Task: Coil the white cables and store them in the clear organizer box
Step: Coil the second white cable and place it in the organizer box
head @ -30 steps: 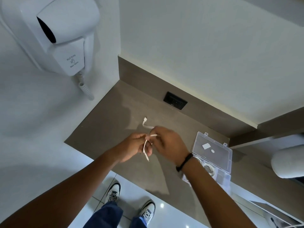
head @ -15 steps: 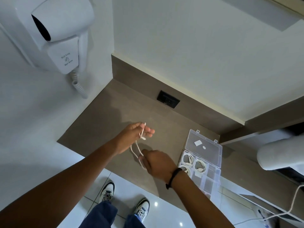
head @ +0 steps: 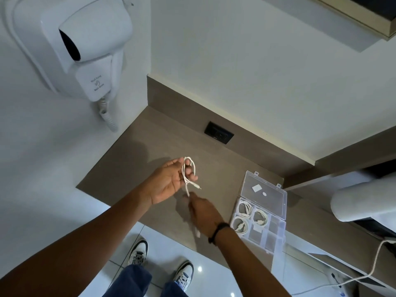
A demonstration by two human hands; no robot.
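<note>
White cable [head: 188, 171], looped a couple of times, hangs around the fingers [head: 189, 172] of my left hand [head: 169, 183], which is palm-up above the brown worktop [head: 132, 157]; one plug end dangles just beside the thumb. My right hand [head: 203, 213] sits below it, blurred, fingers pinched on the cable's lower run, whose tail trails under the wrist. The clear organizer box [head: 276, 236] lies open to the right on the worktop's edge, with three coiled cables [head: 260, 217] in its near compartments. A white wall hair dryer [head: 85, 50] hangs at upper left.
</note>
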